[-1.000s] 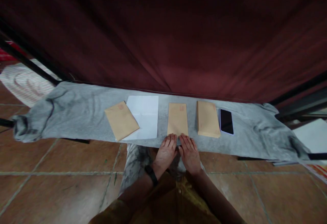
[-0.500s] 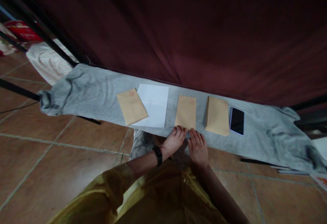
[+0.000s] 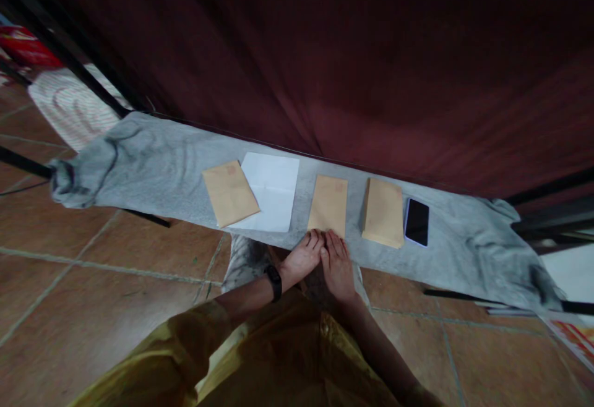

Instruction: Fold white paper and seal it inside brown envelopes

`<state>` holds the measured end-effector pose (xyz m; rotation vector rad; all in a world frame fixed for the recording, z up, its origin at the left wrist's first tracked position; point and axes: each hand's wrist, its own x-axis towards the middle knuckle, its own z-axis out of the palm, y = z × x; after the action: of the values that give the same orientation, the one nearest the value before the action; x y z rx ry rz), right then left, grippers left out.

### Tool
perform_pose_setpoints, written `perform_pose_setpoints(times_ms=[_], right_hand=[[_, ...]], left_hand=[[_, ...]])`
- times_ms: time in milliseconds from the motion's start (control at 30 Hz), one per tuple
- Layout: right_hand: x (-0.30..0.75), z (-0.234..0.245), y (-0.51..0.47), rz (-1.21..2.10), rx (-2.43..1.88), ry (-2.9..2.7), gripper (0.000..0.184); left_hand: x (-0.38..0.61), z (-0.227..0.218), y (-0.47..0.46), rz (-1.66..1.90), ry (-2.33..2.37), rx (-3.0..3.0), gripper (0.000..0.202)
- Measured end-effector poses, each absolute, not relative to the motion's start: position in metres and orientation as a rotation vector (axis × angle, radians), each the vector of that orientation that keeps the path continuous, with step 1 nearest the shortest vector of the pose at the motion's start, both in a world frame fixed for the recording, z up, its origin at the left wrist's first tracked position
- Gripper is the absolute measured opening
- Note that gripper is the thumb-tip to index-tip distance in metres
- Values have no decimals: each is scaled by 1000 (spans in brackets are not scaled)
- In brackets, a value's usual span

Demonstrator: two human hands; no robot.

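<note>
Left hand (image 3: 302, 255), right hand (image 3: 336, 266) are seemingly flattening the middle kraft envelope (image 3: 328, 201), near end, fingers close! Even pressing's likely mattering next.

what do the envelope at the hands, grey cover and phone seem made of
The envelope: probably matte kraft paper, from its dull tan face. The grey cover: soft fabric, perhaps plush, since it creases and bunches. The phone: likely glass in front, smooth and dark; its lilac edge could be plastic.
</note>
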<state>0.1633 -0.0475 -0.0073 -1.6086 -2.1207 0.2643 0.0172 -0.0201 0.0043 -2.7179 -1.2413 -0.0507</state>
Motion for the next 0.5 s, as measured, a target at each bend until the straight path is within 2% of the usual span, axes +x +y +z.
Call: perform_pose_setpoints(times_ms=[233,500], right_hand=[[177,-17,-55,61,-1702,-2125,52],[196,-11,-52,73,-1733,-2091,48]], left_hand=[[12,-6,-21,-61,-1280,-2675,61],[8,-4,-21,-77,-1328,-2699,63]])
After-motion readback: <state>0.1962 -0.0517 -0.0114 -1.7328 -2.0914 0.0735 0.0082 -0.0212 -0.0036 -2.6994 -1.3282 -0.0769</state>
